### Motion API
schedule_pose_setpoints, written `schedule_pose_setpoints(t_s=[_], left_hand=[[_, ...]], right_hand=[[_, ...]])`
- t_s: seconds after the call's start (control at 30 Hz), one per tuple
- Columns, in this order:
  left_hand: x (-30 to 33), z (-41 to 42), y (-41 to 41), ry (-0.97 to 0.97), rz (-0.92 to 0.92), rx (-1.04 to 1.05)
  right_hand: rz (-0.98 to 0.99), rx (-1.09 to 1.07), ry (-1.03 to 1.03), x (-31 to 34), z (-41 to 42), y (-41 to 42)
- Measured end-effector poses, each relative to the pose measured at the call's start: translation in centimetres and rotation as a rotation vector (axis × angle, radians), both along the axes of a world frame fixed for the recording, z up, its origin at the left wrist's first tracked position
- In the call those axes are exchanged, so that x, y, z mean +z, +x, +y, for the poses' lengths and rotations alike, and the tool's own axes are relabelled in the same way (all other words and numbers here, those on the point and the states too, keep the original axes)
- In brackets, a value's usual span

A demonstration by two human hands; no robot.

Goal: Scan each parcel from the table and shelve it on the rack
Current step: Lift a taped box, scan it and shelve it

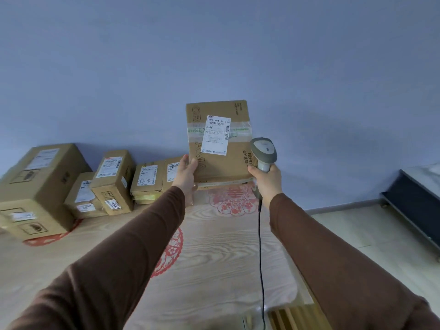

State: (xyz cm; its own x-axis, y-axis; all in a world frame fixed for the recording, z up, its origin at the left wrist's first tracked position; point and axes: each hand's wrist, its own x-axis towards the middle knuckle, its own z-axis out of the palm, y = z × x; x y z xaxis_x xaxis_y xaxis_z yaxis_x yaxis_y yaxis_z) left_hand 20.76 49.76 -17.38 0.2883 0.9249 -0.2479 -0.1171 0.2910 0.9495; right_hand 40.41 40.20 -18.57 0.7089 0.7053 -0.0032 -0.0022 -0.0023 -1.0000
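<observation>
Our left hand (188, 173) has its grip curled round the lower left edge of the parcel (220, 141), standing it upright at twelve o'clock above the far edge of the counter (214, 258), white label (217, 135) facing us. Our right hand (266, 179) has its grip wrapped round the handle of the grey scanner (263, 152), just beside the parcel's lower right corner at one o'clock; its black cable (260, 246) hangs down. The counter shows pale wood grain with red paper-cut motifs (231, 201). At nine to ten o'clock more boxes (71, 184) crowd against the plain blue wall (214, 55). At three o'clock sits a dark low unit (414, 206) on light flooring.
</observation>
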Motion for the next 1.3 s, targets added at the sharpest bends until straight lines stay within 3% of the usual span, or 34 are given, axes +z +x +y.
schedule_pose_setpoints(t_s=[0.1,0.23,0.4,0.57,0.67,0.8,1.07,1.3], left_hand=[[2.9,-3.0,-2.3,-0.079,-0.078,0.07],[6.4,-5.9,-5.7,-0.035,-0.031,0.102],[9.4,-7.9,-10.8,0.068,-0.047,-0.01],[10.9,-9.0,-17.2,0.103,-0.134,-0.251],[11.1,-9.3,-20.9,0.083,-0.138,-0.191],[11.6,-9.2,-24.7,0.101,-0.179,-0.299],[13.0,-9.4,-26.5,0.013,-0.338,-0.296],[13.9,-9.9,-25.7,0.15,-0.457,-0.195]], right_hand=[[-0.003,0.027,0.091,2.8,-3.3,-1.6],[0.035,0.082,0.157,5.8,-6.3,-4.5],[0.107,0.088,0.235,8.5,-8.5,-8.5],[0.145,0.102,0.268,9.6,-9.5,-14.4],[0.154,0.129,0.278,10.0,-10.1,-18.0],[0.167,0.145,0.302,11.0,-10.6,-21.5],[0.128,0.156,0.303,12.8,-10.8,-23.3],[0.081,0.176,0.328,14.4,-10.5,-23.4]])
